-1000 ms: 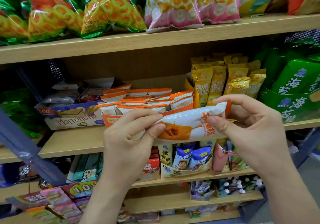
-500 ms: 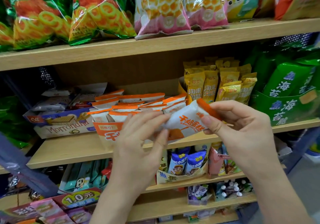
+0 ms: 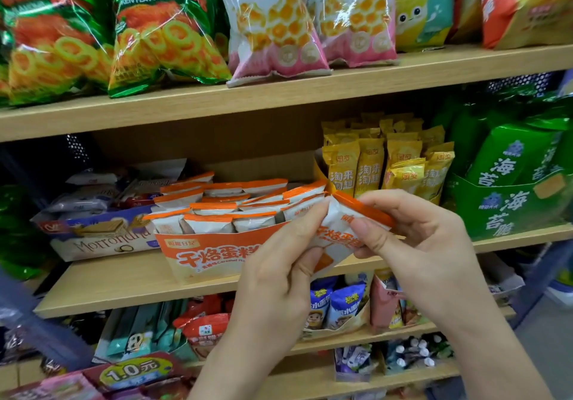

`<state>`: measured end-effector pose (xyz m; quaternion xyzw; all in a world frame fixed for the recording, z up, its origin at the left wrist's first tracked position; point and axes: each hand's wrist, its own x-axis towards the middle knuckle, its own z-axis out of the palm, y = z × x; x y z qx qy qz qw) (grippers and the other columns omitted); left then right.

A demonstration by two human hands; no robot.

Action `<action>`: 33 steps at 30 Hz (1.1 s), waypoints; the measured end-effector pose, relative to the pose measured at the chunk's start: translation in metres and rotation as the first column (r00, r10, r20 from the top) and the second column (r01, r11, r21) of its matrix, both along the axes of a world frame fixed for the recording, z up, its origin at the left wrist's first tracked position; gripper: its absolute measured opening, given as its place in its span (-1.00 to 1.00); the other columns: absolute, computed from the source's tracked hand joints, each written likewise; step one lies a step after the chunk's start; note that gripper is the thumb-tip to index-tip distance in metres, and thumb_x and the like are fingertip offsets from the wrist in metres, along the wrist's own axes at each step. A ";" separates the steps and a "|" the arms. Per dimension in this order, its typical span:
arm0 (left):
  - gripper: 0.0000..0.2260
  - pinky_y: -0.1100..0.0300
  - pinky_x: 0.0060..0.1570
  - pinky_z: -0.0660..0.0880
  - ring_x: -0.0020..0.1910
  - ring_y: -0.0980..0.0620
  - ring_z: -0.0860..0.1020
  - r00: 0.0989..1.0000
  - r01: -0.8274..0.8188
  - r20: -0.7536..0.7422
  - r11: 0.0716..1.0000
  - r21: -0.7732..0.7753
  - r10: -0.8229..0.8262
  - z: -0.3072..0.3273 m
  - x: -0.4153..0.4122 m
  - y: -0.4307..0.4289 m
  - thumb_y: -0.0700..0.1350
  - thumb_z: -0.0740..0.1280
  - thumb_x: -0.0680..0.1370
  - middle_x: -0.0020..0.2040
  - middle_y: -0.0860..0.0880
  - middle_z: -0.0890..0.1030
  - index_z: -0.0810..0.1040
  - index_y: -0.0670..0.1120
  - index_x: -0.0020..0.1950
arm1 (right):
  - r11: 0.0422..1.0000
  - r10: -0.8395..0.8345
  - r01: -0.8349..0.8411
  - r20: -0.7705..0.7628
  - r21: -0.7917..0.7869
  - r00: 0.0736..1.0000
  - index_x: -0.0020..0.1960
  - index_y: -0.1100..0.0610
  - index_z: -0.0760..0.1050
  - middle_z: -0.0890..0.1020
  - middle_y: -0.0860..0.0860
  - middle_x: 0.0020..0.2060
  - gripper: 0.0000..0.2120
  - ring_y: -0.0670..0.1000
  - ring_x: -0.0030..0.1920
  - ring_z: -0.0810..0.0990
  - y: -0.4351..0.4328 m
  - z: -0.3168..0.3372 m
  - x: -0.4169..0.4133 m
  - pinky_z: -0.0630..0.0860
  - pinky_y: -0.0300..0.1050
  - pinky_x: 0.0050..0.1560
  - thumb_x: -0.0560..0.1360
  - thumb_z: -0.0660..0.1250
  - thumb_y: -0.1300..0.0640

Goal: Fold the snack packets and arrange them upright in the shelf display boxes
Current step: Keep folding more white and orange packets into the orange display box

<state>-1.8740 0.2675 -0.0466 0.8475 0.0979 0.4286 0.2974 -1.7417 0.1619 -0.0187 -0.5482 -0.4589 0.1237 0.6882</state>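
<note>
Two hands, your left hand (image 3: 279, 278) and right hand (image 3: 424, 244), pinch the snack packet (image 3: 336, 238) at mid-frame before the orange display box (image 3: 214, 257), seemingly creasing it to stand upright there.

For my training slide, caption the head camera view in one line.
Left hand and right hand pinch a white-and-orange snack packet in front of the orange display box.

The hands (image 3: 356, 263) hold a packet (image 3: 336, 238) before the display box (image 3: 214, 257).
</note>
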 end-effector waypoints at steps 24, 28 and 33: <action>-0.54 -0.10 0.32 0.40 0.40 -0.05 0.44 0.564 -0.275 -0.491 0.712 0.647 0.664 -0.018 0.010 0.067 0.29 -0.02 0.62 0.41 -0.01 0.48 0.39 0.18 0.42 | 0.925 -0.377 0.293 0.667 0.241 0.643 0.11 0.23 0.62 0.64 0.10 0.05 -0.76 0.01 0.09 0.61 0.089 0.008 0.040 0.52 -0.30 0.11 0.51 0.29 0.40; -0.54 -0.10 0.33 0.36 0.40 -0.05 0.43 0.576 -0.295 -0.468 0.704 0.647 0.671 -0.022 0.008 0.060 0.29 -0.06 0.63 0.40 0.01 0.49 0.40 0.18 0.41 | 0.948 -0.308 0.263 0.714 0.178 0.629 0.08 0.22 0.62 0.64 0.07 -0.01 -0.78 0.01 -0.01 0.61 0.094 0.001 0.037 0.59 -0.15 -0.04 0.52 0.24 0.30; -0.56 -0.08 0.32 0.35 0.39 -0.02 0.44 0.612 -0.315 -0.437 0.710 0.629 0.659 -0.024 0.007 0.057 0.26 -0.07 0.64 0.38 0.03 0.51 0.42 0.19 0.38 | 0.935 -0.252 0.352 0.759 0.031 0.601 0.12 0.16 0.61 0.65 0.07 -0.01 -0.73 0.07 -0.02 0.62 0.096 0.001 0.038 0.60 -0.09 -0.09 0.47 0.34 0.39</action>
